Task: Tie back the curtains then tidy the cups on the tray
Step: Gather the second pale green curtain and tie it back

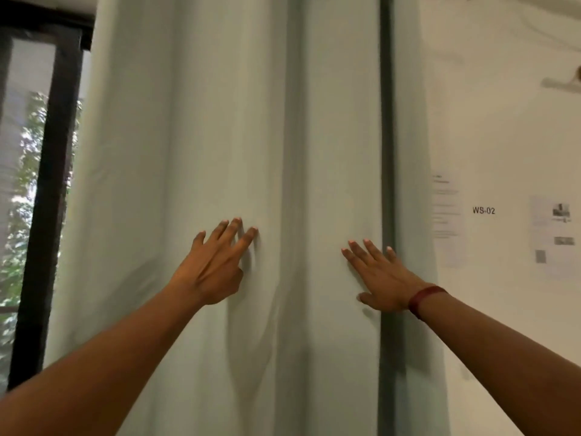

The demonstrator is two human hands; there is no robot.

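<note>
A pale grey-green curtain [201, 127] hangs in long folds and fills the middle of the view. My left hand [217, 265] lies flat against the cloth with its fingers spread, left of a deep fold. My right hand [382, 275], with a red band at the wrist, rests open on the cloth near the curtain's right edge, beside a dark vertical fold [386, 152]. Neither hand grips any cloth. No tie-back, tray or cups are in view.
A dark window frame [50, 190] with green trees behind it stands at the left. To the right is a white wall [503, 121] with printed sheets [446, 212] and a "WS-02" label [483, 210] stuck on it.
</note>
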